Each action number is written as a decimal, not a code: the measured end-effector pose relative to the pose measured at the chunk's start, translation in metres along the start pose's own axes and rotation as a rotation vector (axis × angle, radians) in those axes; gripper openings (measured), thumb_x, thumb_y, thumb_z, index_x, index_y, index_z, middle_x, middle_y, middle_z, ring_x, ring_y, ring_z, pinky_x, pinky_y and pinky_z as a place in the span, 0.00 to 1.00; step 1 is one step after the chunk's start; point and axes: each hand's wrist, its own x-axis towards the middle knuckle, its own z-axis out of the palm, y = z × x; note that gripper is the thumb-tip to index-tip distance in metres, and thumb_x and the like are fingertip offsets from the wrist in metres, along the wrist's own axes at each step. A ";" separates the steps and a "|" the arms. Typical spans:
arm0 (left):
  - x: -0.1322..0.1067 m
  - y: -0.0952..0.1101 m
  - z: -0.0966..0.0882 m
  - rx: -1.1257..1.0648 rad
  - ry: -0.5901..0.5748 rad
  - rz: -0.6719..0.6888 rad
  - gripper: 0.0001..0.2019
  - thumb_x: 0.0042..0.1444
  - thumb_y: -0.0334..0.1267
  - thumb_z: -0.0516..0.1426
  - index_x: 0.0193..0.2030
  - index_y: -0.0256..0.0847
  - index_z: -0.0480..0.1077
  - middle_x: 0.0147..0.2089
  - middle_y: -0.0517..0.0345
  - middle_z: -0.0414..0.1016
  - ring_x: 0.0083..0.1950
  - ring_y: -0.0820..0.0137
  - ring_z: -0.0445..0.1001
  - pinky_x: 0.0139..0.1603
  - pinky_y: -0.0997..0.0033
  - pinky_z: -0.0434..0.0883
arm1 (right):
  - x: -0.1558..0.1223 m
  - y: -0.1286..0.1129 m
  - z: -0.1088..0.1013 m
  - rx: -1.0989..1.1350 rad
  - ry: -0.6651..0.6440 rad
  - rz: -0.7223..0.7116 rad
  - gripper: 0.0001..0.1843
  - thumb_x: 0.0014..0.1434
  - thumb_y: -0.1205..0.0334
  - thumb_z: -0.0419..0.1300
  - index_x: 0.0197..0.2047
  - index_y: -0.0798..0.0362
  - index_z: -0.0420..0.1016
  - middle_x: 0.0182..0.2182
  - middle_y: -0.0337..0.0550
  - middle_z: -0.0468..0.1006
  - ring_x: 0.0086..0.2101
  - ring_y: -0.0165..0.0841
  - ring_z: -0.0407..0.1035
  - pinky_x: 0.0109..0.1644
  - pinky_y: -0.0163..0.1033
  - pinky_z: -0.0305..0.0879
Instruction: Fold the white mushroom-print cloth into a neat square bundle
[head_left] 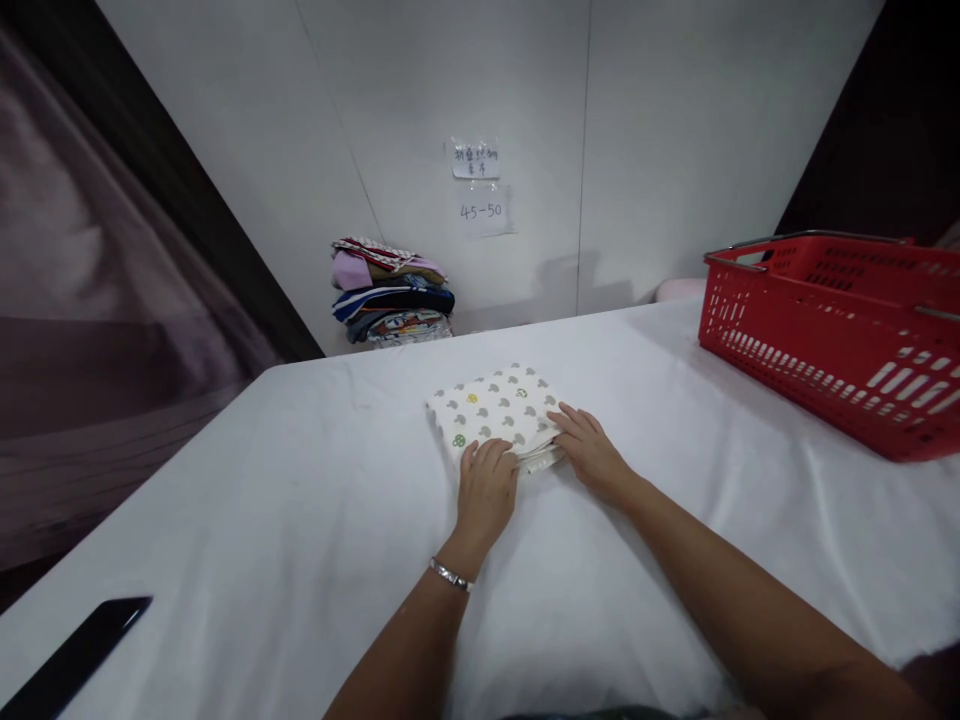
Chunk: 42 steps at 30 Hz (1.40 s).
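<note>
A folded white cloth [496, 405] lies flat on the table, printed with grey mushroom shapes and a few yellow and green ones. At its near left edge my left hand [487, 490] has its fingers bent over the fabric; a silver bracelet circles that wrist. My right hand [589, 450] grips the near right corner, fingertips on top of the cloth. Between the two hands, several folded layers show along the near edge, and a pale strip of fabric sticks out below them. Both thumbs are mostly hidden.
White sheeting covers the table [300, 500]. A red plastic basket [810, 330] stands at the right. Beyond the far edge rises a stack of folded fabrics [394, 295] against the wall. A black flat object [82, 655] lies at the near left. Handwritten paper signs [484, 210] hang on the wall.
</note>
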 end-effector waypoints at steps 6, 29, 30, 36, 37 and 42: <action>0.001 -0.001 0.000 0.039 -0.010 0.011 0.12 0.57 0.29 0.49 0.44 0.45 0.68 0.50 0.53 0.70 0.55 0.64 0.64 0.61 0.53 0.54 | 0.000 0.002 0.002 0.025 0.008 0.001 0.18 0.55 0.79 0.46 0.41 0.53 0.71 0.59 0.47 0.63 0.62 0.40 0.45 0.59 0.55 0.50; 0.005 0.000 0.000 0.007 -0.103 -0.139 0.11 0.61 0.37 0.47 0.37 0.43 0.71 0.40 0.57 0.70 0.41 0.69 0.67 0.43 0.65 0.62 | 0.001 -0.001 0.000 0.100 0.093 -0.049 0.12 0.60 0.72 0.48 0.39 0.52 0.72 0.57 0.50 0.65 0.61 0.41 0.48 0.57 0.55 0.56; 0.005 0.001 0.000 0.005 -0.101 -0.141 0.11 0.61 0.37 0.47 0.37 0.43 0.71 0.39 0.57 0.70 0.41 0.69 0.67 0.42 0.65 0.62 | 0.001 -0.001 0.001 0.121 0.107 -0.046 0.11 0.60 0.71 0.49 0.39 0.52 0.71 0.57 0.50 0.65 0.61 0.41 0.49 0.57 0.54 0.56; 0.008 0.002 -0.004 0.012 -0.125 -0.159 0.12 0.61 0.38 0.47 0.35 0.42 0.71 0.36 0.57 0.70 0.39 0.69 0.67 0.40 0.66 0.62 | -0.003 0.005 0.001 0.265 0.166 0.057 0.09 0.58 0.67 0.52 0.42 0.52 0.68 0.55 0.50 0.67 0.61 0.41 0.50 0.58 0.53 0.56; 0.008 0.002 -0.004 0.016 -0.130 -0.157 0.12 0.61 0.38 0.47 0.35 0.42 0.71 0.36 0.57 0.69 0.39 0.69 0.67 0.40 0.66 0.62 | -0.004 0.006 0.001 0.273 0.172 0.068 0.09 0.58 0.67 0.52 0.43 0.51 0.68 0.55 0.49 0.67 0.61 0.40 0.50 0.59 0.53 0.56; 0.009 0.001 -0.004 0.020 -0.137 -0.152 0.11 0.60 0.37 0.48 0.34 0.42 0.71 0.36 0.57 0.69 0.39 0.68 0.67 0.40 0.65 0.61 | -0.005 0.009 0.004 0.280 0.224 0.091 0.11 0.60 0.68 0.50 0.44 0.51 0.68 0.54 0.49 0.68 0.60 0.39 0.52 0.59 0.52 0.56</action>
